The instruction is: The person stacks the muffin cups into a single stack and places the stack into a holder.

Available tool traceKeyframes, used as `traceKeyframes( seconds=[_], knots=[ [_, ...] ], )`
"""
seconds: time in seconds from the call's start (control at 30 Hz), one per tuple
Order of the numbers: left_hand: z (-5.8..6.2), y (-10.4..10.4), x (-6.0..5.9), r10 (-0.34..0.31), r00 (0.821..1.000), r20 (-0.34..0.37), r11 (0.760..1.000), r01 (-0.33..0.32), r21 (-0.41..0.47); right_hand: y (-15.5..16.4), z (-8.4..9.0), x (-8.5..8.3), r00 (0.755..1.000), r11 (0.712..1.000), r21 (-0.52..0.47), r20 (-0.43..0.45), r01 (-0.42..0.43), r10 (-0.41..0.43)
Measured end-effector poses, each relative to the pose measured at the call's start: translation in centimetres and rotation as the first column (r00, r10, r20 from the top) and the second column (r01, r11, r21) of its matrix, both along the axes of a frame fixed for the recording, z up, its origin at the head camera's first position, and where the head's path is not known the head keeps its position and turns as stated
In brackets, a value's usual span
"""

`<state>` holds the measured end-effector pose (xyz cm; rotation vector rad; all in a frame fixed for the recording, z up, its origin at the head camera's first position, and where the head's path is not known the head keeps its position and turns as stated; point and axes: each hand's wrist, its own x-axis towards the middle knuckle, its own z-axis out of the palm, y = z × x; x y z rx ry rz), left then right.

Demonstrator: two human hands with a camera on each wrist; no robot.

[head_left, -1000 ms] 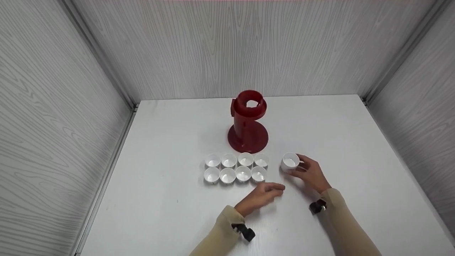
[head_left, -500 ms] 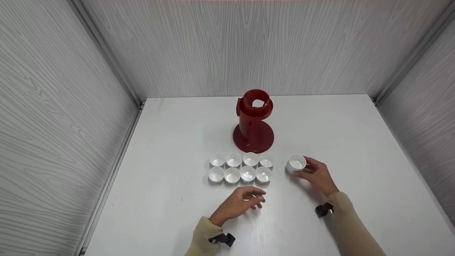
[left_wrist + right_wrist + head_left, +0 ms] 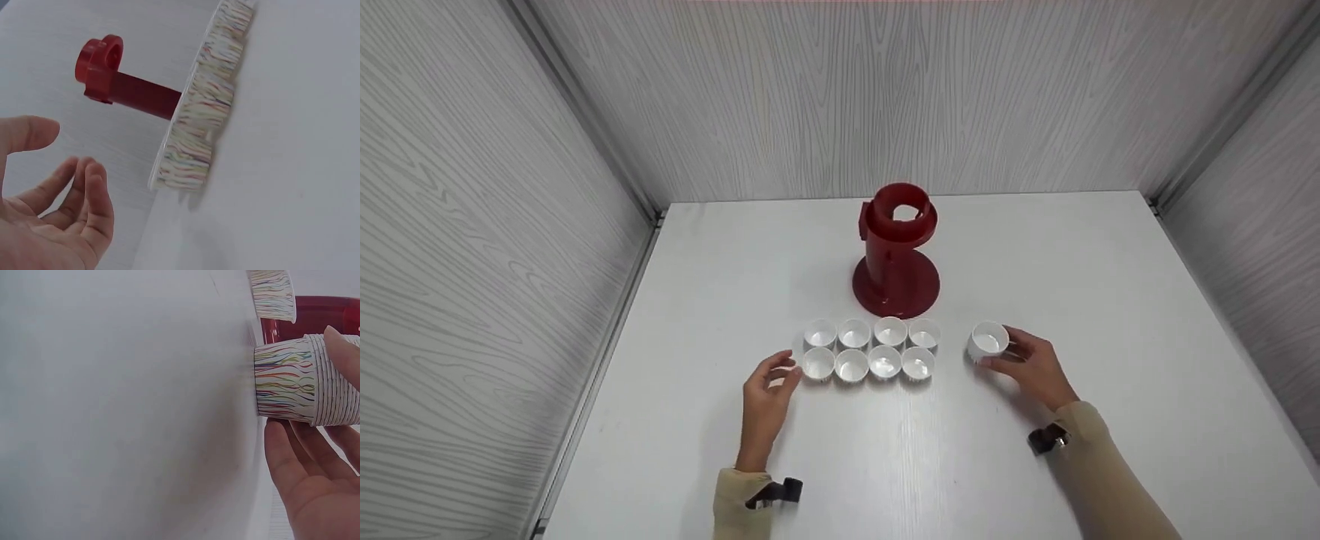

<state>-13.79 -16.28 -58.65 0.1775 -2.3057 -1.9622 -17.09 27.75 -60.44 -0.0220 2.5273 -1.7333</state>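
Right now the right hand (image 3: 1031,366) grips a stack of nested paper cups (image 3: 987,341) standing on the white table (image 3: 1110,300), apart from the eight-cup block (image 3: 871,352). Left hand (image 3: 766,390) open, fingers relaxed, just beside the block's left end. Red dispenser (image 3: 896,251) behind.

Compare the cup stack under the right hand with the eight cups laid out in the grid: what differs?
The cup stack is many cups nested into one pile; the grid cups sit singly in two rows of four. The right hand grips the stack; the left hand is open beside the grid's left end, holding none. The stack stands apart, right of the grid. Both are white inside with coloured streaks outside, upright on the table.
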Motion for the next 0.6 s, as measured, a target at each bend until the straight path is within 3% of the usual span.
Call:
traceKeyframes(
  seconds=[0.1,0.23,0.43,0.6],
  knots=[
    [-0.6,-0.7,-0.3,0.056,0.998,0.022,0.997,-0.055,-0.045,-0.3,0.1,0.2,1.000,1.000,-0.001,0.009,0.001,-0.001],
    [-1.1,-0.6,-0.9,0.061,0.997,0.043,0.996,-0.059,-0.066,-0.1,0.3,0.4,1.000,1.000,0.000,0.020,0.017,-0.017],
    [-1.8,-0.2,-1.1,0.022,0.993,0.112,0.993,-0.009,-0.122,-0.1,0.2,0.3,1.000,0.999,-0.049,0.003,0.006,-0.006],
    [-2.3,0.1,-1.2,-0.008,0.990,0.141,0.985,0.032,-0.171,-0.2,0.1,0.1,1.000,1.000,-0.027,0.002,0.000,0.000]
  ],
)
